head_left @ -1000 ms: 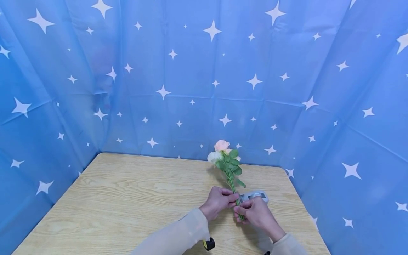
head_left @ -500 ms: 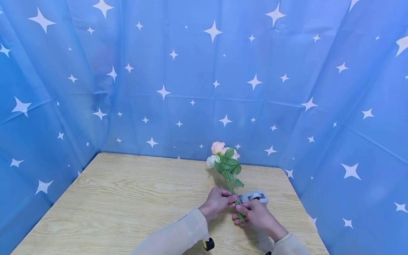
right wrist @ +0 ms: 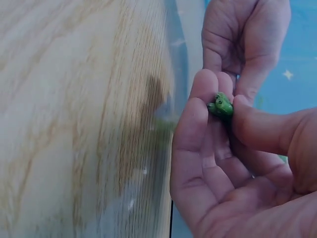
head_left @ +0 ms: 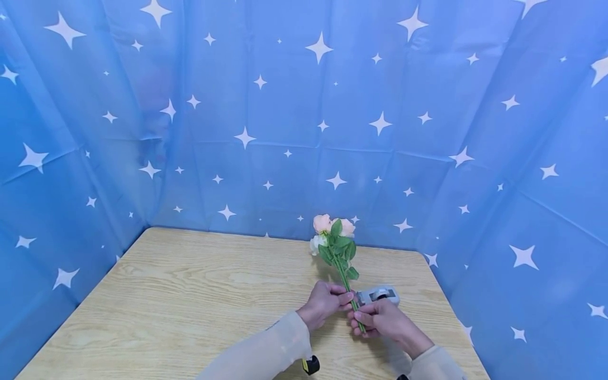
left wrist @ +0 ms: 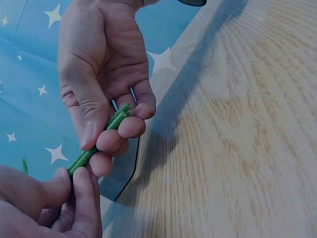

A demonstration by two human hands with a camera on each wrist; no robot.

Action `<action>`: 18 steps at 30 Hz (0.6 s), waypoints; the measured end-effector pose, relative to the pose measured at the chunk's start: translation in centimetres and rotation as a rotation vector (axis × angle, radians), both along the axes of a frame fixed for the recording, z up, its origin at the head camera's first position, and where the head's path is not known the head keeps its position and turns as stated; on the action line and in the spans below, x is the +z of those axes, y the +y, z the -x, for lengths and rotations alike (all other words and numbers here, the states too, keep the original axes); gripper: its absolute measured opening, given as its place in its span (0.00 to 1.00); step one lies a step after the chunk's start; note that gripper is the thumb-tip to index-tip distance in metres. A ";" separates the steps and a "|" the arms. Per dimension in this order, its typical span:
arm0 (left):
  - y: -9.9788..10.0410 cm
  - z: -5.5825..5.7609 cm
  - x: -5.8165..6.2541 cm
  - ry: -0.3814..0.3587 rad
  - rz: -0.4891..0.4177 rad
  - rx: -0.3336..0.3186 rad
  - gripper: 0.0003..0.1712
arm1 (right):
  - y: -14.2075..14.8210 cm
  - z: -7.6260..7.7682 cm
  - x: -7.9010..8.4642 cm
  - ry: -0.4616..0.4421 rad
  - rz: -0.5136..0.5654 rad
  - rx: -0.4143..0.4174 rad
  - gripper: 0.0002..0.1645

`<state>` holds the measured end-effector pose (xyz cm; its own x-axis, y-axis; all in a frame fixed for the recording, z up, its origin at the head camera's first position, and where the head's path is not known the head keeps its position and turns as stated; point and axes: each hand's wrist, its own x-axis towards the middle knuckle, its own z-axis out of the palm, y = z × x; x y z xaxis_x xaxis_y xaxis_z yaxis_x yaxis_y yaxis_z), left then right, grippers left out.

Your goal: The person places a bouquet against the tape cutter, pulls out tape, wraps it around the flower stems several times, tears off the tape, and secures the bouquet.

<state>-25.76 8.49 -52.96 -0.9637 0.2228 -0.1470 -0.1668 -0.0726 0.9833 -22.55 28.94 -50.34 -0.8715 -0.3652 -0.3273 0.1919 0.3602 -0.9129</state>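
A small bunch of roses (head_left: 332, 232), pale pink and white with green leaves, leans up and away to the left over the table's right half. My left hand (head_left: 325, 301) pinches its green stems (head_left: 345, 279) between thumb and fingers. Just below, my right hand (head_left: 385, 322) holds the lower stems between thumb and fingers. In the left wrist view, the cut stem ends (left wrist: 119, 116) lie across the right hand's fingertips. The right wrist view looks at those stem ends (right wrist: 221, 105) nearly end-on, with the left hand (right wrist: 245, 39) behind them.
A grey tape dispenser (head_left: 382, 293) with a roll of tape sits on the wooden table (head_left: 190, 295) just beyond my right hand. A black and yellow object (head_left: 311, 364) shows beside the left sleeve. A blue star-patterned curtain (head_left: 285, 105) hangs behind the table.
The bunch has turned about its stems, so the blooms sit differently and slightly lower. My right hand has shifted a little down and right along the stems; my left hand has stayed nearly still.
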 end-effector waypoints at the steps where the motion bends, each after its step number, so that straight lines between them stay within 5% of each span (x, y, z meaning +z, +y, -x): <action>1: 0.0 0.0 0.0 0.002 -0.003 -0.001 0.10 | 0.0 0.0 0.0 -0.002 0.000 -0.005 0.18; 18: 0.1 0.0 0.0 -0.026 -0.001 0.027 0.11 | -0.4 -0.2 -0.4 0.079 -0.050 -0.070 0.17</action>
<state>-25.72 8.56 -52.99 -0.9652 0.1969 -0.1722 -0.1906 -0.0786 0.9785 -22.33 28.49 -50.73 -0.9181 -0.2877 -0.2725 0.1459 0.3938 -0.9075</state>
